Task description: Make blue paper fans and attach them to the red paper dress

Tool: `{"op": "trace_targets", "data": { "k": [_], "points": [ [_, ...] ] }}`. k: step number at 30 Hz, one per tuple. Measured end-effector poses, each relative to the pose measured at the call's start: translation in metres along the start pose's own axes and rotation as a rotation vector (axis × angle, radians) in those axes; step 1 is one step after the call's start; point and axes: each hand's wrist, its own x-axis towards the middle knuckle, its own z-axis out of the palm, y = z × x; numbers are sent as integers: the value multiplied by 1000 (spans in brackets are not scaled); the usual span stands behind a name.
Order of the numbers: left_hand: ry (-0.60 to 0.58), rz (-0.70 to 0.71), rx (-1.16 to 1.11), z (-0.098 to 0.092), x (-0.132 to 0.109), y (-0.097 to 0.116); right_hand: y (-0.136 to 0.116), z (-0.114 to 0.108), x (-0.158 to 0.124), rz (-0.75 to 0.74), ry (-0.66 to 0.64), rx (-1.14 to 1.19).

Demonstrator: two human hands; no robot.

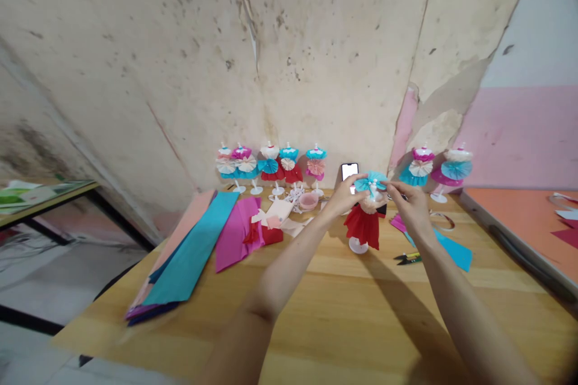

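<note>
Red crepe-paper dress (363, 227) on a white round stand (358, 245), upright near the middle of the wooden surface (316, 295), a blue pleated paper fan (370, 181) at its top. Both hands are raised to the fan, one each side. Left hand (343, 197) has its fingers against the fan's left side; right hand (409, 206) pinches the right edge between thumb and forefinger. Left of the dress lie long sheets of crepe paper: teal strip (189, 249) over peach and purple sheets, magenta sheet (237, 231) beside it, with red and cream scraps (275, 222) just right of that. Small pink bowl (308, 201) sits near the back. Black-handled snips (407, 258) lie right of the dress, by a teal paper piece (456, 251). Along the back wall, more paper dresses (271, 165) stand in a row on white stands, two more (440, 168) farther right. Phone (349, 171) stands upright behind the left hand. Orange board (519, 222) at right edge.
</note>
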Motion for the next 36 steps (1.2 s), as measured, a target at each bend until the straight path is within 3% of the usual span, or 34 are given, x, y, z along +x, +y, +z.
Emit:
{"op": "trace_targets", "data": {
  "k": [5, 14, 20, 28, 36],
  "points": [
    [-95, -57, -119, -4, 7, 1, 2, 2, -9, -74, 41, -81],
    [-187, -53, 110, -9, 18, 8, 1, 8, -20, -207, 208, -186],
    [-363, -71, 14, -11, 22, 9, 9, 9, -20, -331, 115, -255],
    [-254, -165, -228, -4, 12, -5, 23, 9, -17, -305, 59, -350],
    [-191, -88, -242, 3, -11, 4, 16, 12, -21, -322, 66, -230]
  ]
}}
